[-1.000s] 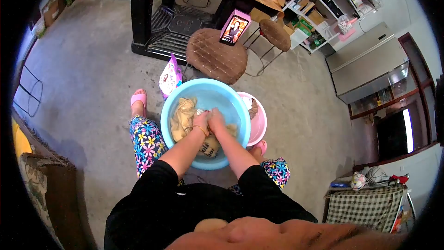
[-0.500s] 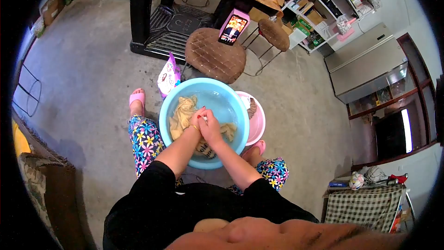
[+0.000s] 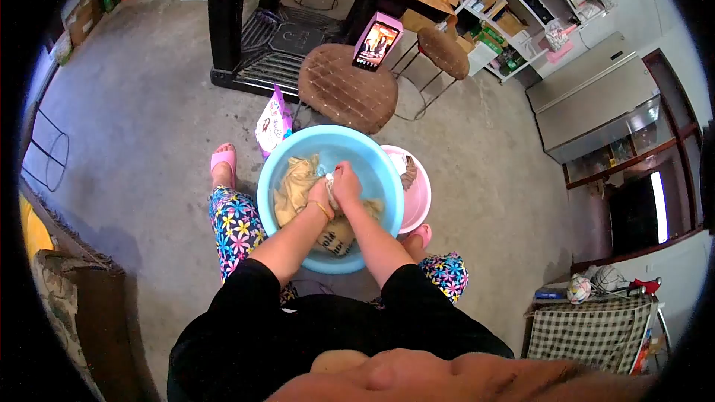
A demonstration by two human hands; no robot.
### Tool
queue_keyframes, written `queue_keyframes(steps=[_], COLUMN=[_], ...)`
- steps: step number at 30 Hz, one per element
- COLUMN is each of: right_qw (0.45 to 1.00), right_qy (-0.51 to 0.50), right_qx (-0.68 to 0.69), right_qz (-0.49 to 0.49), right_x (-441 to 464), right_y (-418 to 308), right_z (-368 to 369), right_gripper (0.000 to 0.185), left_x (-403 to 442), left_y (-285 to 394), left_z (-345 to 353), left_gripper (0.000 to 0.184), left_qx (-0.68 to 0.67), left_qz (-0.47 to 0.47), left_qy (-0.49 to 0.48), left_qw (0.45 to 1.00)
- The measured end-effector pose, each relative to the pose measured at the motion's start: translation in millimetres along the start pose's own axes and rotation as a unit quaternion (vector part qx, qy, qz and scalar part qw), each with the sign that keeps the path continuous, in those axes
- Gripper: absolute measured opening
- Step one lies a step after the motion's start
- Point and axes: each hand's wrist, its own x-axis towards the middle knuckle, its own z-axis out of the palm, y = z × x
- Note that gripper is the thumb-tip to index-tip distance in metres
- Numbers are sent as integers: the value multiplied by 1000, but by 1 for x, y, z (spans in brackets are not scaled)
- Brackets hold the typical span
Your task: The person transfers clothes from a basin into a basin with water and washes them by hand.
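Round light-blue plastic basin [image 3: 369, 150] stands on grey concrete floor [image 3: 477, 179]. Over basin's middle: left hand [image 3: 319, 195] and right hand [image 3: 347, 184], fingers of both curled around bunched whitish fabric [image 3: 329, 178]. Basin's left part: crumpled tan cloth [image 3: 295, 184]. Basin's near part: tan cloth with dark lettering [image 3: 337, 238]. Right of basin: round pink plastic tub [image 3: 418, 199].

Clothing of the person: black top [image 3: 339, 331], its sleeves [image 3: 257, 279] ending near the elbows, a small white mark [image 3: 289, 310] at front; dark trousers [image 3: 237, 223] printed with multicoloured flowers; pink open-toed slippers [image 3: 229, 156]; thin yellowish bracelet [image 3: 325, 211], left wrist.
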Motion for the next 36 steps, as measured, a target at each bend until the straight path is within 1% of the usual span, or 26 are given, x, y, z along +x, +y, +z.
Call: queue_keyframes(steps=[2,5,7,8,9,11,14,17,20,21,23,25,27,29,30,33,36], right_qw=[999,990,995,993,991,995,992,985,975,979,979,980,987,992,993,995,997], right_qy=[2,-56,-90,-89,-87,-47,-119,-89,-100,-99,-82,-61,-47,-41,-42,-36,-36], right_qx=[7,72,-49,-76,-103,-90,-26,145,195,174,176,170,132,90,68,8,-13], right_qz=[48,105,12,-3,-18,20,40,3,-35,-37,-58,-88,-82,-84,-91,-91,-60], right_x=[9,21,14,12,10,13,2,5,-24,-34,-49,-56,-59,-58,-55,-38,-19], right_y=[12,32,35,35,38,55,17,32,0,-17,-30,-37,-45,-46,-46,-43,-30], right_z=[2,8,6,6,8,27,-1,14,-8,-22,-27,-31,-31,-29,-27,-24,-18], right_gripper=[26,35,40,40,41,39,40,35,28,23,24,24,19,16,16,18,21], left_x=[39,25,31,36,47,70,63,53,53,52,47,31,41,79,105,164,109], left_y=[-12,-8,-7,-7,-10,-19,-25,-16,-11,-10,-3,1,1,-11,-20,-46,-32], left_z=[-23,-14,-15,-17,-24,-43,-40,-32,-34,-36,-37,-30,-36,-53,-64,-96,-68], left_gripper=[30,35,38,40,38,36,34,26,25,24,24,22,22,23,23,24,27], left_qx=[-46,-61,-51,-47,-36,-14,-1,-1,19,19,19,43,44,32,24,20,-20], left_qz=[1,-1,-1,-1,10,30,121,31,38,30,15,30,27,17,17,31,4], left_qy=[-67,3,65,95,84,64,4,3,-73,-87,-116,-73,-79,-126,-156,-207,-121], left_qw=[997,998,997,994,996,997,993,1000,996,996,993,996,996,991,987,978,992])
